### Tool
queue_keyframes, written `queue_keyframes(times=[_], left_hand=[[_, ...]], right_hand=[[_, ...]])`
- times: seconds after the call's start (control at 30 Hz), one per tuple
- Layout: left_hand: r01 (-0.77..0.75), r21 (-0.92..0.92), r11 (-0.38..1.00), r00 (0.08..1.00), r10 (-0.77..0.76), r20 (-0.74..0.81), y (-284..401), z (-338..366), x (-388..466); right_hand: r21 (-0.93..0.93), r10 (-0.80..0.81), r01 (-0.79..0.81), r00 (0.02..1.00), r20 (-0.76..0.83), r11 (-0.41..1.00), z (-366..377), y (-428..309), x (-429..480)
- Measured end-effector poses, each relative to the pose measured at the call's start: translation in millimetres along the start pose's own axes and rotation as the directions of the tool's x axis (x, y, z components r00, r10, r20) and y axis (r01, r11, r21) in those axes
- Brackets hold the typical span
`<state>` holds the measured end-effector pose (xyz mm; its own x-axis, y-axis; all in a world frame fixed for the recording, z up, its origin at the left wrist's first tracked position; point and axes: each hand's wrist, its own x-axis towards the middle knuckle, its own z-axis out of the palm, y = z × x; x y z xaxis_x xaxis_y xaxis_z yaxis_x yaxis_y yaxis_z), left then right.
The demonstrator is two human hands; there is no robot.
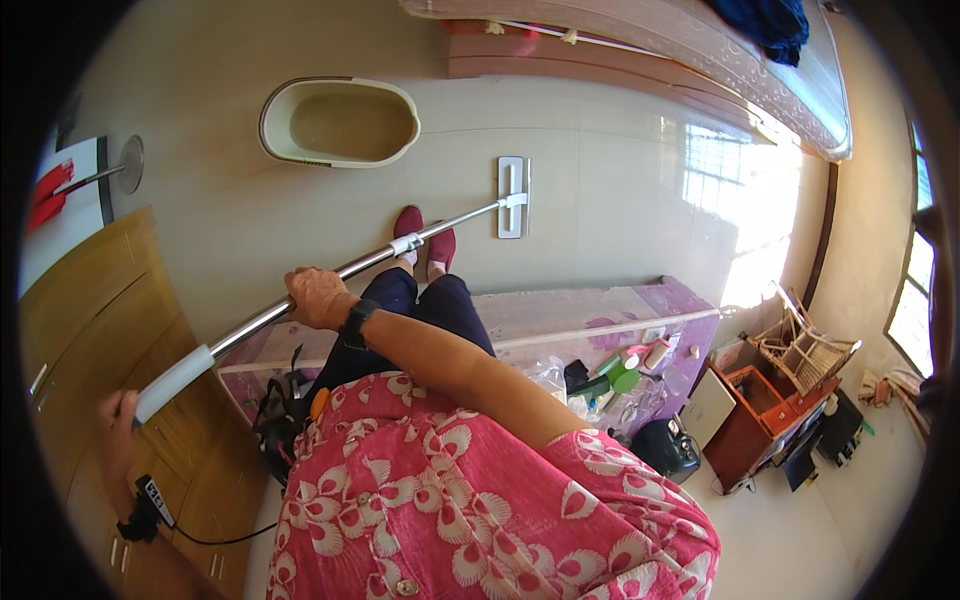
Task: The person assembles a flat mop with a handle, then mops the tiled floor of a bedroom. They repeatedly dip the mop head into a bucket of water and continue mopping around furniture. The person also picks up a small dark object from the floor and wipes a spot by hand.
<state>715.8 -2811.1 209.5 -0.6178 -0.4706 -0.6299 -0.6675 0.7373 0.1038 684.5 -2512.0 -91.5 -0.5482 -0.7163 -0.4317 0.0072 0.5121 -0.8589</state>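
Note:
A flat mop with a steel pole (367,260) slants across the view from lower left to upper right. My right hand (322,298) is wrapped around the pole at mid-length. At the pole's upper end, my left hand (118,424) closes over the tip of the white grip (176,382); its fingers are partly hidden. The white rectangular mop head (511,217) lies flat on the tiled floor (615,217), to the right of my red shoes (442,246). Beyond my feet stands an oval beige bucket (416,124) holding murky water (349,126).
A bed with a patterned mattress (645,37) borders the far side. Close behind my legs is a low purple-and-white table (555,319) bearing bottles and plastic bags. Wooden cabinets (82,322) and a round metal stand base (131,165) are at left, a reddish-brown cabinet (739,435) at right.

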Motion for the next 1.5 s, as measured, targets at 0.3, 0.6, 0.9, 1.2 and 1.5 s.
queue_keyframes(times=[0.3,0.6,0.9,1.2,1.5], left_hand=[[-0.077,-0.166,0.983,0.992,0.093,0.091,16,129,9],[-0.435,-0.407,0.803,0.830,0.533,0.163,224,287,59],[-0.360,-0.479,0.801,0.818,0.517,0.251,213,255,98],[-0.170,-0.547,0.819,0.868,0.388,0.310,20,190,142],[0.146,-0.421,0.895,0.895,0.062,0.443,-259,41,154]], right_hand=[[-0.231,0.222,-0.220,0.975,-0.018,0.948,-31,99,-60],[-0.472,0.052,-0.409,0.795,-0.604,0.781,-164,305,-120],[-0.354,0.127,-0.456,0.739,-0.661,0.816,-169,292,-62],[-0.349,0.124,-0.348,0.840,-0.529,0.870,-60,167,74],[-0.538,0.123,-0.134,0.991,-0.056,0.832,149,-13,213]])
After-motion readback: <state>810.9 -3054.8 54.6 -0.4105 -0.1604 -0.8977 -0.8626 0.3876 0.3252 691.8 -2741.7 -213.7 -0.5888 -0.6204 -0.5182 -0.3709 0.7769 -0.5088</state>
